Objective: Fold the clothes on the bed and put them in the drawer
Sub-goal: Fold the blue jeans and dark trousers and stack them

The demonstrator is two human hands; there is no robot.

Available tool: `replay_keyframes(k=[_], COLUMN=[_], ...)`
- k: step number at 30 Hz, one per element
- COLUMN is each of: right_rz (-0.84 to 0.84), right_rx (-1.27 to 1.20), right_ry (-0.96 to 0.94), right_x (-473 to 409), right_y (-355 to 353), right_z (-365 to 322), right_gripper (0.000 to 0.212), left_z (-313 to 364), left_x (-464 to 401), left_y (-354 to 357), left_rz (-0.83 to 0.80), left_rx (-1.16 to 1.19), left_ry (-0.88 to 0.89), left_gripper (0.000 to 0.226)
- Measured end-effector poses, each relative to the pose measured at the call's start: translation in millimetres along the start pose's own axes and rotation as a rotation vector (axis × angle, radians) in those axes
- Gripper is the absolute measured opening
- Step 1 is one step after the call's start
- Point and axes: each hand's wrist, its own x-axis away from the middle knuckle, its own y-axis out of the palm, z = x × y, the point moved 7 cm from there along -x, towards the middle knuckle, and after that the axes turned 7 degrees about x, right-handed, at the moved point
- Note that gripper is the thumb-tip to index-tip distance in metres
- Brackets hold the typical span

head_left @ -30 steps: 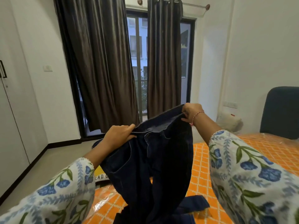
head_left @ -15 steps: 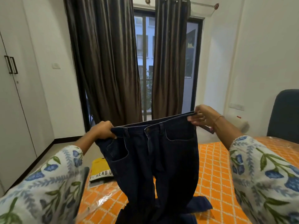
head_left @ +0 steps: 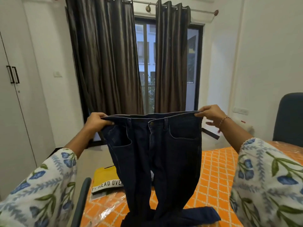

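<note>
Dark blue jeans (head_left: pixel 157 153) hang in front of me, stretched flat by the waistband, front side facing me. My left hand (head_left: pixel 96 121) grips the waistband's left end. My right hand (head_left: pixel 211 114) pinches its right end. The legs hang down and their ends lie bunched on the bed (head_left: pixel 216 174), which has an orange cover with a white lattice pattern. A folded yellow T-shirt (head_left: pixel 105 179) with printed letters lies on the bed behind the jeans at the left.
A white wardrobe (head_left: pixel 11 112) with black handles stands at the left. Dark curtains (head_left: pixel 106 63) flank a glass balcony door straight ahead. A dark blue headboard (head_left: pixel 288 117) rises at the right, and a dark rail (head_left: pixel 82 199) runs along the bed's left edge.
The jeans went from bunched and twisted to spread wide and flat. Both hands moved apart and upward along the waistband. The view tilted up.
</note>
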Motion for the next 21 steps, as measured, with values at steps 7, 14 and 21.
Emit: replay_keyframes(k=[7,14,21], right_rz=[0.093,0.07,0.227], right_rx=[-0.285,-0.238,0.02], right_ry=[-0.156,-0.321,-0.056], right_x=[-3.3,-12.9,-30.8], right_y=[-30.1,-53.3,3.7], right_z=[-36.0,-64.4,-42.0], right_gripper=[0.03,0.018,0.029], left_z=[16.3,54.0,58.1], left_x=[-7.6,-22.8,-31.9], left_y=[5.1,0.3,67.1], left_rz=[-0.057,-0.117,0.164], left_rx=[0.9,0.763,0.461], left_ry=[-0.056,-0.004,-0.236], left_gripper=[0.01,0.025,0.038])
